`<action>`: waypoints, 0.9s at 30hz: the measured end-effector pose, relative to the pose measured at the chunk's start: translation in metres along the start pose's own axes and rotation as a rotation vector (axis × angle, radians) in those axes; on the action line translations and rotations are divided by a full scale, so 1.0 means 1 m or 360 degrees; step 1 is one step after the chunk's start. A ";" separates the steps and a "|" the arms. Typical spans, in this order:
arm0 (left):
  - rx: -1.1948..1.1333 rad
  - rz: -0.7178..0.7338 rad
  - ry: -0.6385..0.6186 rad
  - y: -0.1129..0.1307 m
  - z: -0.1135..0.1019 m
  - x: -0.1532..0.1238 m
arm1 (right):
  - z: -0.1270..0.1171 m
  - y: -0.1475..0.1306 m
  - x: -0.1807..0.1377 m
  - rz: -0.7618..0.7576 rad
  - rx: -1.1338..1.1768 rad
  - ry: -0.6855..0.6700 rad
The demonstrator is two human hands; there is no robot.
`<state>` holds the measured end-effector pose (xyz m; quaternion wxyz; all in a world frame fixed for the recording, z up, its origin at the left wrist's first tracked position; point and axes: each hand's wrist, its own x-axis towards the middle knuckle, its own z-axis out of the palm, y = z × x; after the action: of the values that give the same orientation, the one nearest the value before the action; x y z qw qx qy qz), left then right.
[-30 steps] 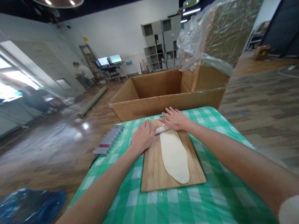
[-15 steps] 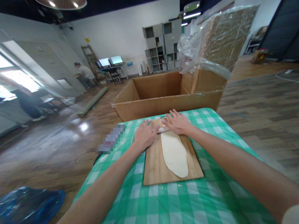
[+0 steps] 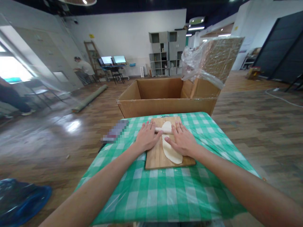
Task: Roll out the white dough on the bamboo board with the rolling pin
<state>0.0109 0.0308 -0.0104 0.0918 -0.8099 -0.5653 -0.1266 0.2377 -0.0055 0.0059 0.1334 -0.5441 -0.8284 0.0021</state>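
Note:
A wooden board (image 3: 155,159) lies on the table with a long flat piece of pale dough (image 3: 172,154) on it. Across the dough rests a light rolling pin (image 3: 165,129). My left hand (image 3: 147,137) lies flat over its left end, with outstretched fingers and the thumb toward the middle. My right hand (image 3: 184,138) is flat over the right end, fingers extended, covering part of the dough. Both palms touch the pin without wrapping around it. The pin's ends are hidden under the hands.
A green checked tablecloth (image 3: 151,195) covers the table. A blurred-out phone-like item (image 3: 115,131) lies at its left edge. Behind stands a big open cardboard box (image 3: 165,107) with a plastic-wrapped carton (image 3: 217,60). A blue plastic bag (image 3: 26,201) is on the floor.
Both hands and the rolling pin have come nearer to me along the board, so dough now shows beyond the pin. The camera view has tilted up and levelled.

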 end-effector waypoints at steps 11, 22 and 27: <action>-0.0162 0.0070 -0.0276 -0.010 0.008 0.071 | 0.014 0.053 0.062 0.0050 0.0093 -0.0130; -0.0165 -0.0016 -0.0251 -0.020 0.039 0.145 | 0.034 0.110 0.131 0.0057 0.0066 -0.0116; -0.0158 -0.0066 -0.0202 -0.021 0.042 0.148 | 0.032 0.112 0.140 0.0040 0.0022 -0.0168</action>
<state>0.0445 0.1824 -0.0046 0.0130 -0.8079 -0.5798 -0.1047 0.2797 0.1714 -0.0109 0.0932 -0.5527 -0.8273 0.0381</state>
